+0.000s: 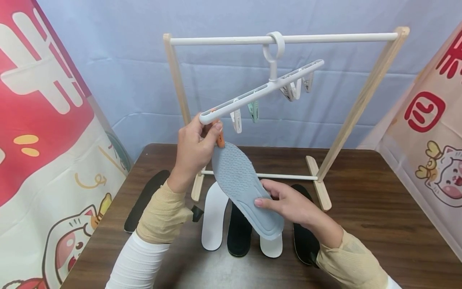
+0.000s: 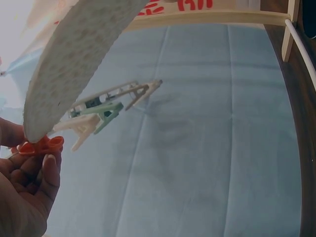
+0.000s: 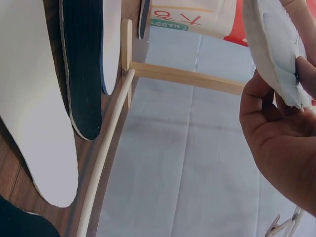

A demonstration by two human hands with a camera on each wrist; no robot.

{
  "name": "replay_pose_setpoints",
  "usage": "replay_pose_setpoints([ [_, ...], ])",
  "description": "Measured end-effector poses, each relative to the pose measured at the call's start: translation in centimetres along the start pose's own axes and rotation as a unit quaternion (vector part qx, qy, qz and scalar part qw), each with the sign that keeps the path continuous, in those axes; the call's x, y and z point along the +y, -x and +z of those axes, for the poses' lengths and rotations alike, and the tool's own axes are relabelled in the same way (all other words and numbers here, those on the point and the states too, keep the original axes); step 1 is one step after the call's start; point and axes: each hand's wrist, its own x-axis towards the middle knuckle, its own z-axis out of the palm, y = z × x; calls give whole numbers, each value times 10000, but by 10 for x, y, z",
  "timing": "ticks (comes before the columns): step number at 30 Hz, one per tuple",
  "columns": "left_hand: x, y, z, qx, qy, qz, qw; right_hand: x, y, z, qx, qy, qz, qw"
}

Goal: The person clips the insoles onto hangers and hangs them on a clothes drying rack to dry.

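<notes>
My left hand [image 1: 191, 150] pinches an orange clothespin [image 1: 220, 139] at the near left end of a white clip hanger [image 1: 249, 97]. A light blue insole [image 1: 236, 172] hangs slanted, its bumpy upper tip right at that clothespin. In the left wrist view, the tip of the insole [image 2: 74, 64] meets the jaws of the orange clothespin [image 2: 47, 144]. Lower down, my right hand [image 1: 292, 202] grips the insole's edge near the heel, thumb on the face toward me. White clothespins [image 1: 236, 120] and a green one [image 1: 254, 111] dangle from the hanger.
The hanger hooks over the white rail [image 1: 223, 41] of a wooden-legged rack [image 1: 346, 116] on the brown table [image 1: 382, 224]. Under my hands lie a white insole [image 1: 213, 224], black insoles [image 1: 239, 237] and another white one [image 1: 271, 247]. A dark insole [image 1: 146, 202] lies at left.
</notes>
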Motion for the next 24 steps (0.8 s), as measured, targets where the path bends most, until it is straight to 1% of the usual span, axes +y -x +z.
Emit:
replay_pose_setpoints([
  [12,2,0,-1,-19,-8,27,10000,-2,-8,6,-107,-249,-107,9996],
  [24,1,-1,-1,-11,-8,38,10000,-3,-13,10,-71,-264,-135,9995],
])
